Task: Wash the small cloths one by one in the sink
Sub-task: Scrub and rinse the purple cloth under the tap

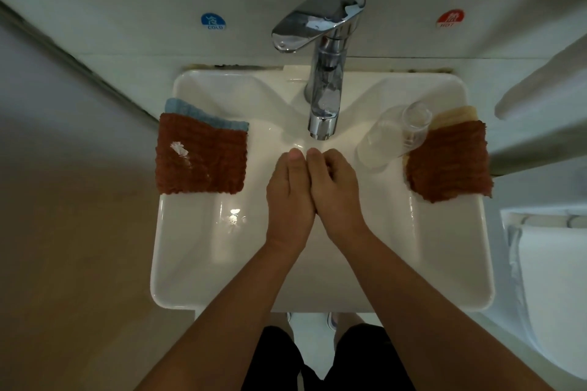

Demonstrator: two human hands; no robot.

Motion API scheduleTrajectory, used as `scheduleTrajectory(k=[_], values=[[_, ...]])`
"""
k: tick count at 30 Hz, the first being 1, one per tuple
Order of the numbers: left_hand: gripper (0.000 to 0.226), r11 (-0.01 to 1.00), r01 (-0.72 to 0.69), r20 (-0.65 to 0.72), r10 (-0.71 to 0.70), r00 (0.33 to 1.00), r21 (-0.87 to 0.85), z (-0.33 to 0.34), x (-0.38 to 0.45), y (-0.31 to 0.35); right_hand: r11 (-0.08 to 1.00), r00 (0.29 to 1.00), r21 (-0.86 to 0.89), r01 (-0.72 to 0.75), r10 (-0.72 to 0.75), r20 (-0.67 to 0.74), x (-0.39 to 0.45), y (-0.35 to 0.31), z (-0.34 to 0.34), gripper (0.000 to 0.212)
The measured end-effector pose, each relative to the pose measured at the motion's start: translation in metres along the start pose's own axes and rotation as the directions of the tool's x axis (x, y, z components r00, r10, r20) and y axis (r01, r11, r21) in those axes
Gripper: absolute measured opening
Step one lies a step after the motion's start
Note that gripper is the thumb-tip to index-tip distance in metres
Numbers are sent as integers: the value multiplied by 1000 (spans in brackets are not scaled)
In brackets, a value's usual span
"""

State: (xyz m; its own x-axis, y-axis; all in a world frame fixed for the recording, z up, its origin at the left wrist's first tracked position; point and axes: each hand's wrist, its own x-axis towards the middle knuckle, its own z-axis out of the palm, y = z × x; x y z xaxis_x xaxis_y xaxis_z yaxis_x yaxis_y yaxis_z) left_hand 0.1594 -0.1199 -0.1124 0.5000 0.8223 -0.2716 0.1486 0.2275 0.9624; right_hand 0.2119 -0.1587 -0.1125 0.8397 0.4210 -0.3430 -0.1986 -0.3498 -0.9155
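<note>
White ceramic sink (178, 263), rectangular, viewed from above. On its left rim lies a rust-brown waffle-textured cloth (200, 154), flat, bearing a whitish smear, overlapping a light-blue cloth (193, 109) whose far edge shows beneath. On the right rim a second rust-brown cloth (451, 162) lies slightly askew, covering most of a cream-coloured cloth (457, 113).

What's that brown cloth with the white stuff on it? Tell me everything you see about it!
The brown cloth is a small, roughly square piece of rust-brown fabric with a bumpy, waffle-like weave. It lies flat on the left rim of the white sink, its outer edge slightly over the side. A white smear marks its upper left part, with fainter specks trailing down. It lies on top of a light blue cloth that peeks out behind it. Neither hand touches it.
</note>
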Motion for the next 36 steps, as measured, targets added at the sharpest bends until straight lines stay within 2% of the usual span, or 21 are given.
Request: scheduleTrajectory(k=[3,4,6,8,9,11,14,16,20,24,27,29,30,33,36], values=[[14,997,-65,19,64,998,42,-1,-1,0,979,980,-45,-200,199,-31,3,3,-3,54],[16,999,-46,33,45,998,21,-1,-3,1,976,975,-47,-211,207,-81,2,4,-4,53],[27,1000,14,46,-13,999,-19,-1,-7,-2,990,976,-72,-118,102,-194,-1,6,-5,46],[21,1000,22,38,-22,999,-21,0,-11,-3,995,972,-97,-23,-1,-236,-5,8,-4,36],[15,1000,13,27,-13,1000,-19,0,-14,-4,997,974,-75,-21,4,-226,-7,9,-3,34],[14,999,20,6,-20,1000,-25,1,-18,-3,993,975,-39,-113,104,-196,-8,10,-1,46],[15,999,45,35,-44,998,-16,0,-21,-3,969,973,-152,-196,174,-148,-9,10,-6,54],[15,999,40,50,-39,998,-9,-2,-24,-3,974,985,-157,-162,150,-87,-10,7,-10,45],[8,999,40,77,-39,996,-16,-2,-29,-1,999,998,-7,-52,52,-25,-21,6,-11,26],[14,982,30,112,-52,992,187,-8,-22,1,988,988,11,151,-151,-17,-25,5,-13,29],[28,996,-1,237,-20,971,89,-15,-22,4,957,957,-37,288,-288,24,-20,0,-17,31],[47,998,-15,255,0,967,56,-16,-19,4,941,944,-67,330,-330,20,-19,-3,-16,27],[50,998,-11,252,-4,968,59,-14,-17,5,939,941,-63,337,-337,10,-20,-5,-14,24],[28,995,-26,195,7,981,99,-7,-11,9,937,935,-28,349,-350,-57,-21,-11,-10,25],[27,988,-54,190,27,981,141,-4,-11,8,932,927,-42,361,-363,-88,-17,-10,-9,30]])
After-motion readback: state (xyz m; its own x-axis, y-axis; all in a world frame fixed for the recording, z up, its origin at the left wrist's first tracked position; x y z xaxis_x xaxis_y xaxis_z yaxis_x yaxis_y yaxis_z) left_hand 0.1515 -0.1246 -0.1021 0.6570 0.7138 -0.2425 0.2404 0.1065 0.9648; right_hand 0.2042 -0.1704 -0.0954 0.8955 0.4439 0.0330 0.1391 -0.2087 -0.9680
